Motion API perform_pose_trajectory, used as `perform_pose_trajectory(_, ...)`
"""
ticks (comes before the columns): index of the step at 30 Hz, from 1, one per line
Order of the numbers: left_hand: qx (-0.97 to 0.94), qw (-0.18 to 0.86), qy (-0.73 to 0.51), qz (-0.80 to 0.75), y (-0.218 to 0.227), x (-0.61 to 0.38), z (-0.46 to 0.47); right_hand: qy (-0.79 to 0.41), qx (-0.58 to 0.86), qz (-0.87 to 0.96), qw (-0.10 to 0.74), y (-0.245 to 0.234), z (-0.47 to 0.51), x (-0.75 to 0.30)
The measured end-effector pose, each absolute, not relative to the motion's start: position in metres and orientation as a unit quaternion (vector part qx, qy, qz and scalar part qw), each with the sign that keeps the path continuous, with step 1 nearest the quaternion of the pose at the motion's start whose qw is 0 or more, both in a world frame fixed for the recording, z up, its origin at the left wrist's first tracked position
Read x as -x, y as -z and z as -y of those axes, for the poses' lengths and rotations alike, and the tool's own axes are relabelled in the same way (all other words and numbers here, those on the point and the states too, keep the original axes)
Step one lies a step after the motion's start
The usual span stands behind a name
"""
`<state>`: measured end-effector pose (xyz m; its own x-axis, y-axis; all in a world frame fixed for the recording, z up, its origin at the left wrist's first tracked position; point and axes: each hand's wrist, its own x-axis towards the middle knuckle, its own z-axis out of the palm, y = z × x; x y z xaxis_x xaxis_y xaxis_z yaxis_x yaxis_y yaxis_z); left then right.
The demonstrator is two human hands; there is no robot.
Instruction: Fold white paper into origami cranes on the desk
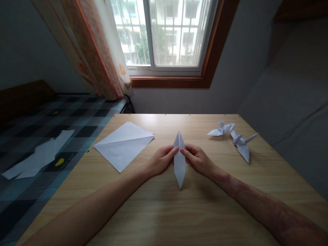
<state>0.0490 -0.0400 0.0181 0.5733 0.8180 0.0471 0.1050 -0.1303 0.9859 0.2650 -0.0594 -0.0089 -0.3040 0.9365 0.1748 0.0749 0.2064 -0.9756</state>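
Between my two hands is a narrow, diamond-shaped piece of folded white paper (180,167). A slit splits its far end into two points, and its near end tapers to a single tip. My left hand (164,157) pinches the left edge, thumb on top. On the opposite edge my right hand (196,156) pinches the paper in the same way. The other fingers of both hands are partly hidden behind the paper. Both hands are just above the middle of the wooden table (143,212).
White paper squares with a diagonal crease (123,147) lie left on the table. Two folded paper cranes, one farther back (220,130) and one nearer (241,143), rest at the right. Paper strips (41,157) lie on the checked bed (84,109). Beyond is a window (176,37).
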Motion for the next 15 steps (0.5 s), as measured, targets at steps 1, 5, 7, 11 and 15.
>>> perform_pose_trajectory(1, -0.680, 0.562, -0.318, -0.346, -0.018, -0.049, 0.040, -0.488, 0.398, 0.644, 0.435, 0.009, 0.060, -0.265)
perform_pose_trajectory(5, -0.666, 0.591, -0.311, -0.333, -0.016, -0.048, 0.038, -0.489, 0.392, 0.655, 0.422, 0.009, 0.060, -0.265)
perform_pose_trajectory(7, -0.652, 0.613, -0.311, -0.320, -0.014, -0.048, 0.036, -0.492, 0.386, 0.656, 0.422, 0.008, 0.060, -0.265)
perform_pose_trajectory(11, -0.644, 0.609, -0.326, -0.330, -0.007, -0.049, 0.036, -0.478, 0.395, 0.655, 0.431, 0.005, 0.061, -0.264)
perform_pose_trajectory(15, -0.677, 0.593, -0.295, -0.320, -0.010, -0.049, 0.038, -0.460, 0.404, 0.648, 0.453, 0.006, 0.060, -0.264)
